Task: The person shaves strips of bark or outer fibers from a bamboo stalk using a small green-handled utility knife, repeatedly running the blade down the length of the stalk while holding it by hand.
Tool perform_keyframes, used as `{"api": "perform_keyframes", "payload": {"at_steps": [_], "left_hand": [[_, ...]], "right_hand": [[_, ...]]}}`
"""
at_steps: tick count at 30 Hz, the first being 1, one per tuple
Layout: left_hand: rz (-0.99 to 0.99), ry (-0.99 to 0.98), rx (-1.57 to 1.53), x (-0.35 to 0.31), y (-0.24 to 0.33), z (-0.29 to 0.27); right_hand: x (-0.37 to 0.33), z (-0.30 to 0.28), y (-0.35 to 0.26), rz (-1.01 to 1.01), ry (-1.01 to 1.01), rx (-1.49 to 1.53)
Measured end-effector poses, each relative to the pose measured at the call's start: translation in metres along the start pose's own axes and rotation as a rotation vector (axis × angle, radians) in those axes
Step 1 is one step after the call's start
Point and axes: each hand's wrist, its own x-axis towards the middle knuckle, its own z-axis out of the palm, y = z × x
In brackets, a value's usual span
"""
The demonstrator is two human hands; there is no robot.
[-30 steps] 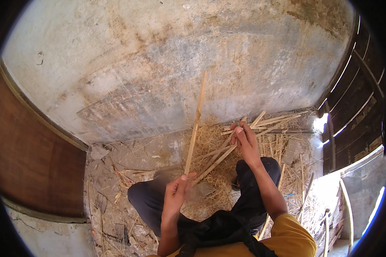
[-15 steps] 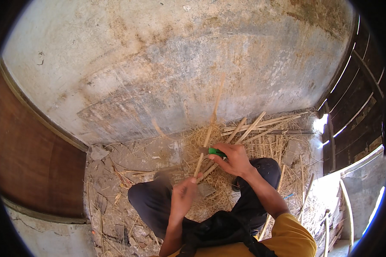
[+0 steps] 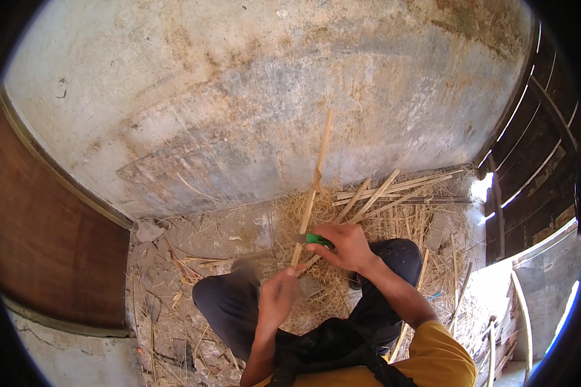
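My left hand point(image 3: 279, 291) grips the lower end of a long pale bamboo strip point(image 3: 314, 184) that stands nearly upright in front of the wall. My right hand point(image 3: 347, 246) holds a green-handled knife point(image 3: 316, 239), its blade against the strip just above my left hand. I am crouched, dark trousers at both knees, with a heap of straw-like shavings point(image 3: 368, 226) under my hands.
Several more bamboo strips point(image 3: 394, 189) lie on the shavings at the foot of the stained concrete wall point(image 3: 271, 97). A brown wooden panel point(image 3: 39, 245) stands at the left, a dark slatted gate point(image 3: 536, 161) at the right. Debris litters the dirt floor point(image 3: 174, 277).
My right hand left the pile of strips, took up the green-handled knife and brought it to the strip held in my left hand. The strip now stands more upright.
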Motion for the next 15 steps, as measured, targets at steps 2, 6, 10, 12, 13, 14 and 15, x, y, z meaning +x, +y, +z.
{"api": "perform_keyframes", "payload": {"at_steps": [2,6,10,12,13,14,15], "left_hand": [[0.015,0.010,0.001,0.0012,0.0010,0.0005],[0.069,0.056,0.084,0.0026,0.0071,0.0045],[0.077,0.073,0.102,0.0026,0.0052,0.0056],[0.055,0.068,0.083,0.0015,0.0037,0.0047],[0.051,0.070,0.086,0.0011,0.0026,0.0043],[0.046,0.073,0.089,0.0005,0.0013,0.0038],[0.042,0.075,0.092,0.0002,0.0006,0.0036]], "right_hand": [[0.0005,0.0001,-0.0028,-0.013,-0.004,-0.010],[-0.0004,0.0024,-0.0063,-0.015,0.008,-0.019],[-0.0001,0.0026,-0.0078,-0.005,0.042,-0.037],[-0.0015,0.0037,-0.0076,0.018,0.070,-0.062],[-0.0012,0.0034,-0.0073,0.018,0.068,-0.061],[-0.0005,0.0030,-0.0069,0.018,0.066,-0.060],[-0.0002,0.0027,-0.0067,0.017,0.064,-0.059]]}}
